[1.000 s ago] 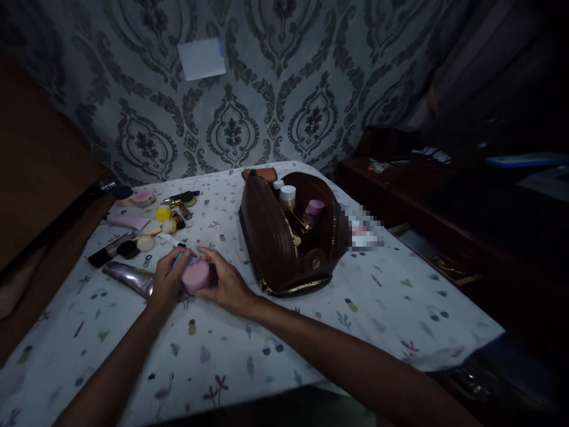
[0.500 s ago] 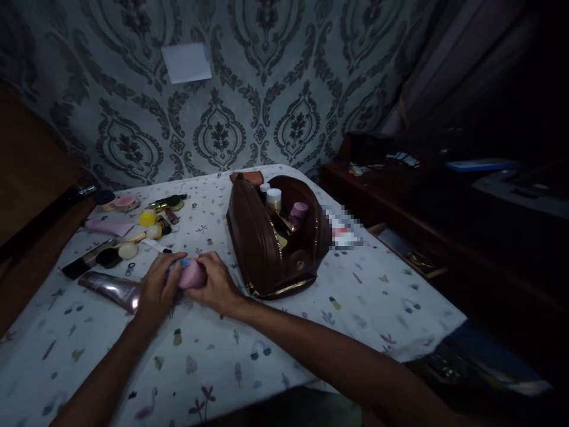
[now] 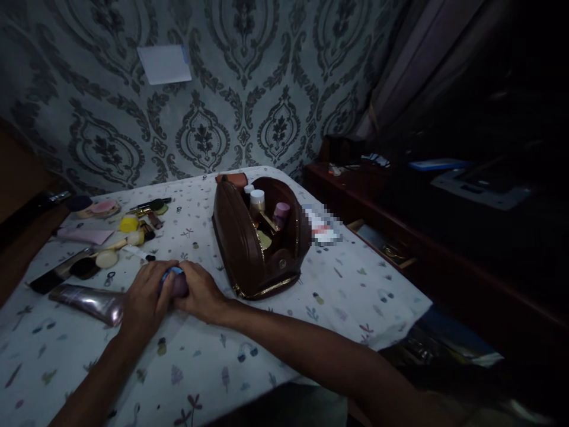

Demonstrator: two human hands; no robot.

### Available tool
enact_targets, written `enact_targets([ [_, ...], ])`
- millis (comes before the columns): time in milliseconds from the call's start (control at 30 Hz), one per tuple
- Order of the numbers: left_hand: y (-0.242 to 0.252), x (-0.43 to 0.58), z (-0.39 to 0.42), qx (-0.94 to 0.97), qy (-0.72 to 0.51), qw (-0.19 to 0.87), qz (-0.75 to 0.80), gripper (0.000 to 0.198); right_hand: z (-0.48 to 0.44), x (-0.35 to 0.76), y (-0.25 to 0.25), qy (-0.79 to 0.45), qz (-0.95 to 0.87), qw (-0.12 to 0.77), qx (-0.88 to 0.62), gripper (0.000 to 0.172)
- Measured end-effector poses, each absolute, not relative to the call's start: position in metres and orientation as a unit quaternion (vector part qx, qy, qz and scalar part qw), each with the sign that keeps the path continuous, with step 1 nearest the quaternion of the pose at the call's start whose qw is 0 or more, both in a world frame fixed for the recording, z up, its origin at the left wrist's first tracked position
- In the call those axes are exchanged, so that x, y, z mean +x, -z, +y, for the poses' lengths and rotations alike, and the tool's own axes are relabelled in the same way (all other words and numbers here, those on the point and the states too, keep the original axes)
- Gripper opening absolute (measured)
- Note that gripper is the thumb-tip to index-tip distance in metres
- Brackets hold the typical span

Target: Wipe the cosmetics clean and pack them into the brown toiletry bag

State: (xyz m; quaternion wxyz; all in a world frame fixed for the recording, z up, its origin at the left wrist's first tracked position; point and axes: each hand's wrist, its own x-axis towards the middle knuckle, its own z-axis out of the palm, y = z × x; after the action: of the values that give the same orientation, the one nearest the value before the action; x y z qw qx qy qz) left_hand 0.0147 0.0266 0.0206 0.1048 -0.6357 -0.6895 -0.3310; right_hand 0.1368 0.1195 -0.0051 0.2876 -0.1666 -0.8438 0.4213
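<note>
I see left hand (image 3: 143,296) & right hand (image 3: 201,290) clamped together on the pink jar (image 3: 176,283), low at the desk (image 3: 275,356) near the brown pouch (image 3: 255,243); 1 s ago its pink face showed, now mostly covered, so the 2-hand grip has tightened.

We see only a sliver of the pink container (image 3: 178,283): the left hand (image 3: 143,298) and right hand (image 3: 201,290) wrap around it and cover the rest. The left hand also hides one end of the tube (image 3: 84,298). Inside the bag (image 3: 240,243), its wall hides the bottles (image 3: 256,200) below their caps. A blurred patch (image 3: 322,224) lies by the table's (image 3: 311,296) right edge. The picture cuts off the table's near left corner. The small things (image 3: 128,224) at its far left corner are too dim to name, as is the cabinet (image 3: 400,237).
</note>
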Motion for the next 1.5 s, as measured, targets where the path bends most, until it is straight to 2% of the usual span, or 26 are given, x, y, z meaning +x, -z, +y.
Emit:
enact_targets([
  [400, -0.026, 0.012, 0.028, -0.567, 0.427, -0.018, -0.704, 0.037, 0.123, 0.131, 0.015, -0.434, -0.815, 0.346, -0.169, 0.054],
  [633, -0.026, 0.011, 0.027, -0.576, 0.418, -0.037, -0.702, 0.040, 0.122, 0.131, 0.015, -0.444, -0.795, 0.369, -0.188, 0.049],
  [833, -0.028, 0.014, 0.029, -0.509, 0.458, -0.089, -0.723, 0.043, 0.122, 0.136, 0.005, -0.510, -0.757, 0.356, -0.201, 0.067],
  [900, -0.028, 0.015, 0.029, -0.492, 0.472, -0.100, -0.725, 0.044, 0.121, 0.137, 0.002, -0.534, -0.746, 0.334, -0.214, 0.063],
  [1067, -0.029, 0.018, 0.027, -0.477, 0.502, -0.101, -0.715, 0.044, 0.121, 0.141, -0.004, -0.561, -0.742, 0.307, -0.200, 0.038],
  [1167, -0.029, 0.018, 0.027, -0.468, 0.508, -0.108, -0.716, 0.044, 0.121, 0.142, -0.006, -0.559, -0.748, 0.299, -0.196, 0.032],
  [1233, -0.029, 0.018, 0.028, -0.452, 0.513, -0.115, -0.721, 0.043, 0.120, 0.142, -0.007, -0.559, -0.749, 0.296, -0.196, 0.033],
  [1367, -0.028, 0.015, 0.030, -0.420, 0.530, -0.128, -0.725, 0.042, 0.118, 0.141, -0.004, -0.547, -0.749, 0.327, -0.179, 0.049],
  [1500, -0.026, 0.015, 0.030, -0.420, 0.523, -0.127, -0.731, 0.043, 0.117, 0.138, 0.002, -0.544, -0.748, 0.343, -0.163, 0.044],
])
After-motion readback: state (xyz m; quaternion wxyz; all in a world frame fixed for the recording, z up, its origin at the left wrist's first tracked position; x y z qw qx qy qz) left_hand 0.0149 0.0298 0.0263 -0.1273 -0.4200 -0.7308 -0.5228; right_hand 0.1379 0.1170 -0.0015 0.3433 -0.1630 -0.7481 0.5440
